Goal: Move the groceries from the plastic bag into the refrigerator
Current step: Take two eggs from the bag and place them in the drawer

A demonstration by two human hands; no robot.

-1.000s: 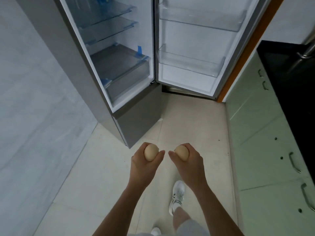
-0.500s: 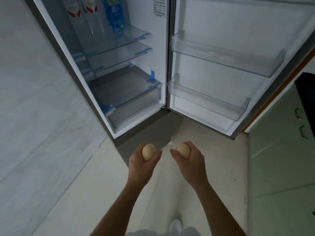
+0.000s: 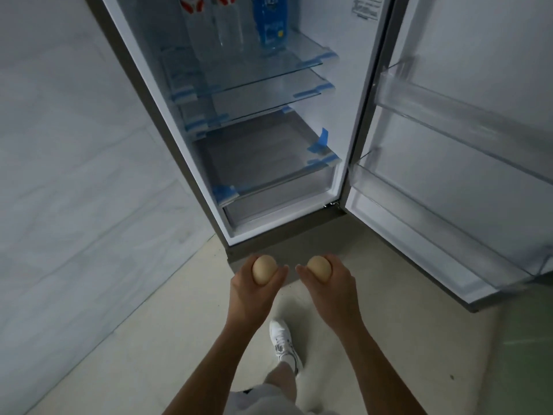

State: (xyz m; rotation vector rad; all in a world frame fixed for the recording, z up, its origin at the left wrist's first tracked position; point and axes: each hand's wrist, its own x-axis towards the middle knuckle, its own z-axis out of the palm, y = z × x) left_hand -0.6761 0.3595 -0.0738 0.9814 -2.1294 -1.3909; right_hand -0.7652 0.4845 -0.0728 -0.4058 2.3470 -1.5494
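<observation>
Before the open refrigerator [image 3: 263, 163], the left hand [image 3: 257, 292] and right hand [image 3: 329, 290] each cup 1 egg, left egg [image 3: 264, 273], right egg [image 3: 319, 269], fingers wrapped loosely, likely to avoid cracking. That makes 2 eggs, low and near the bottom drawer [image 3: 278, 199]. 3 bottles [image 3: 270, 25] stand on the top shelf; 2 door bins [image 3: 449, 115] look bare.

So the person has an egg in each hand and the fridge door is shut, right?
Not quite. The fridge door is wide open, as the head view shows, with the shelves and bottles inside in plain sight. The rest is right: the left hand holds one egg and the right hand holds another.
</observation>
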